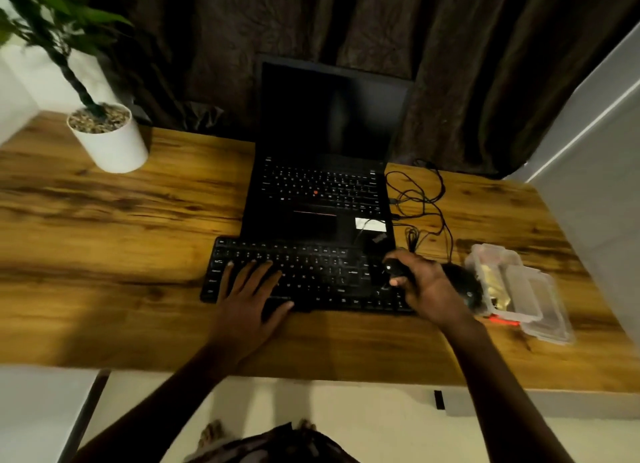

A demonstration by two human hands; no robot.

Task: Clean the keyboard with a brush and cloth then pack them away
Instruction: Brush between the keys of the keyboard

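Observation:
A black external keyboard (311, 272) lies on the wooden desk (121, 237), in front of an open laptop (322, 192). My left hand (246, 289) rests flat on the keyboard's left half, fingers spread and holding nothing. My right hand (422, 286) is over the keyboard's right end, closed around a small black brush (393, 270). Its dark tip points left and down onto the keys. No cloth can be made out in this blurred view.
A clear plastic box (498, 279) with its lid (543, 310) beside it sits at the right. Between it and my right hand lies a dark rounded object (465, 286). Tangled black cables (422, 199) lie right of the laptop. A white plant pot (110, 140) stands far left.

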